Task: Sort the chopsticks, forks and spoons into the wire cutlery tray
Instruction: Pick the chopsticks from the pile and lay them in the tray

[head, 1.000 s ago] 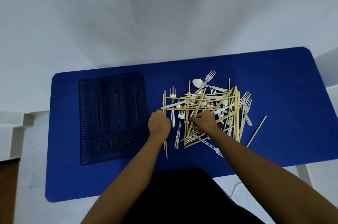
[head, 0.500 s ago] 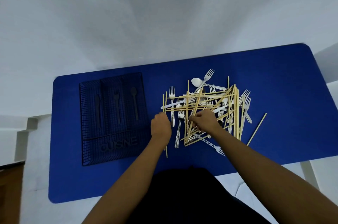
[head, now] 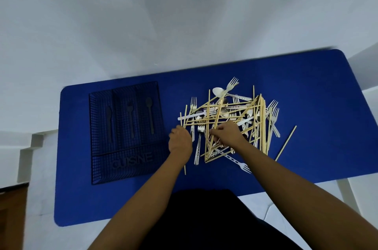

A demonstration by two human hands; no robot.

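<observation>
**Both hands at the pile, nothing lifted yet**

Compared with a second ago: barely any shift. Left hand (head: 180,141) and right hand (head: 227,135) parked at nearly the same spots, heap of chopsticks (head: 225,110), forks and spoons in the same tangle. For the task: sorting not begun, wire cutlery tray (head: 122,159) bare, well to the left of the left hand.

Left hand: curled into a loose fist, knuckles up, at the heap's left edge, right over a lone chopstick (head: 185,168). Cannot tell whether gripped or merely covered.

Right hand: fingers bent down among the crossed sticks just right of the left hand. Probably pinching one or more, but cannot tell from this view.

Orientation of the lone chopstick: long axis running straight away from the body, near end poking out below the left wrist, far end past the knuckles. Roughly parallel to the tray's three long compartments, so little turning likely needed.

Beyond the right hand: sticks crossing at every angle, a spoon (head: 217,92) at the far edge, bowl to the left. Near the right wrist, a fork (head: 235,160) with tines towards the body. Far right, a stray chopstick (head: 285,143), slanted, apart from the heap.
</observation>
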